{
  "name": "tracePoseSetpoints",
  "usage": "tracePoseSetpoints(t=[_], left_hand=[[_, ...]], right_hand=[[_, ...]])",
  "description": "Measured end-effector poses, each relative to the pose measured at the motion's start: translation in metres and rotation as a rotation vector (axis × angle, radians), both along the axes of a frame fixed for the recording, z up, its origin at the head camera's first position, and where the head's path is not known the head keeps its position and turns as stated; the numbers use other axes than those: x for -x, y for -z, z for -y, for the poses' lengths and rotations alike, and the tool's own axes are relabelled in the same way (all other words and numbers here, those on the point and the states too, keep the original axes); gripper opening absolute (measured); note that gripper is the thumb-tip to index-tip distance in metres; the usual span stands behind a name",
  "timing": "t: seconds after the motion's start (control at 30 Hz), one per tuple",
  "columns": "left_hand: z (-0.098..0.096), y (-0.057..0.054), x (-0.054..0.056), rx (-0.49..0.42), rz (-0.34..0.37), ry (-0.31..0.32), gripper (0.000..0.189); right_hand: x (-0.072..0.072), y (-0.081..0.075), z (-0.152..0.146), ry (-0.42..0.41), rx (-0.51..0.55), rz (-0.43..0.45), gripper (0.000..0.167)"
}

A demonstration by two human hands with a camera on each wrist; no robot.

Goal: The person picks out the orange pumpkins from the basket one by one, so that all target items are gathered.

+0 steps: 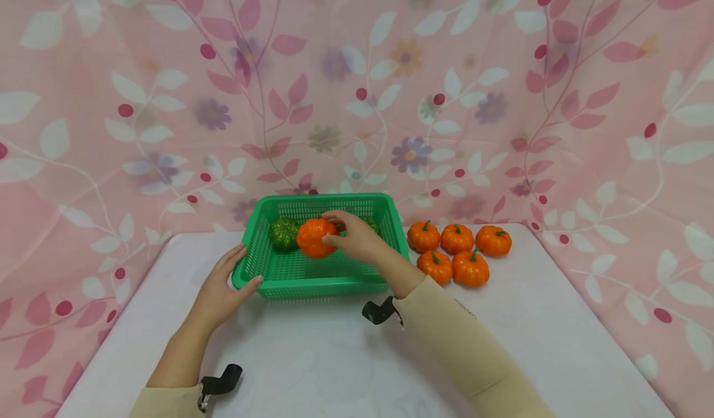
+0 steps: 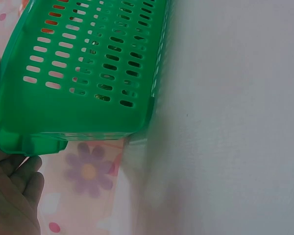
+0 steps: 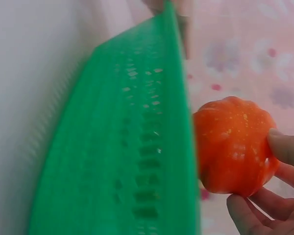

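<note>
My right hand pinches an orange pumpkin between thumb and fingers, over the green basket. In the right wrist view the same pumpkin shows beyond the basket's rim, thumb on one side and fingers beneath. Inside the basket sits a green pumpkin at the left. More green shows at the right, mostly hidden behind my right hand. My left hand rests at the basket's front left corner, fingers along the left side and thumb at the front rim. In the left wrist view its fingers lie relaxed by the rim.
Several orange pumpkins with green stems stand in two rows on the white table, just right of the basket. A pink floral cloth hangs close behind the table and along both sides.
</note>
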State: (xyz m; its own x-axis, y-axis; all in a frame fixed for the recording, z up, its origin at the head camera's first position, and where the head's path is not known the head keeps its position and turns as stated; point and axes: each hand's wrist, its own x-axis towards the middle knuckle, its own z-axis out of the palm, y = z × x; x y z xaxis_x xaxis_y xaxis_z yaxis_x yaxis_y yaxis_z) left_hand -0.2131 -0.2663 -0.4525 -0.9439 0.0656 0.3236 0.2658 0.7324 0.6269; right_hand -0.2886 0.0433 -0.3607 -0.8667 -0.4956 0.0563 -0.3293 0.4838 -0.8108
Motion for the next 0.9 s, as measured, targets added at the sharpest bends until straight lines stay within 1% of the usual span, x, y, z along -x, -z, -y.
tracePoseSetpoints(t=[0.2, 0.4, 0.53, 0.63, 0.8, 0.9], left_hand=[[0.000, 0.000, 0.000, 0.001, -0.003, 0.003, 0.080], [-0.002, -0.001, -0.001, -0.008, 0.005, 0.003, 0.080], [-0.002, -0.002, -0.002, -0.004, 0.003, 0.001, 0.080], [-0.002, -0.002, -0.003, -0.002, -0.001, 0.000, 0.080], [-0.003, -0.003, -0.003, 0.001, -0.004, -0.001, 0.080], [-0.003, -0.002, -0.003, 0.005, -0.002, -0.003, 0.080]], right_hand=[[-0.011, -0.010, -0.047, 0.024, 0.046, -0.056, 0.052], [-0.021, -0.014, -0.099, 0.077, 0.068, -0.101, 0.055], [-0.032, -0.016, -0.131, 0.147, 0.094, -0.053, 0.058], [-0.038, -0.016, -0.151, 0.203, 0.077, -0.042, 0.059], [-0.044, -0.016, -0.181, 0.254, 0.002, -0.091, 0.059], [-0.047, -0.016, -0.197, 0.282, -0.020, -0.110, 0.059]])
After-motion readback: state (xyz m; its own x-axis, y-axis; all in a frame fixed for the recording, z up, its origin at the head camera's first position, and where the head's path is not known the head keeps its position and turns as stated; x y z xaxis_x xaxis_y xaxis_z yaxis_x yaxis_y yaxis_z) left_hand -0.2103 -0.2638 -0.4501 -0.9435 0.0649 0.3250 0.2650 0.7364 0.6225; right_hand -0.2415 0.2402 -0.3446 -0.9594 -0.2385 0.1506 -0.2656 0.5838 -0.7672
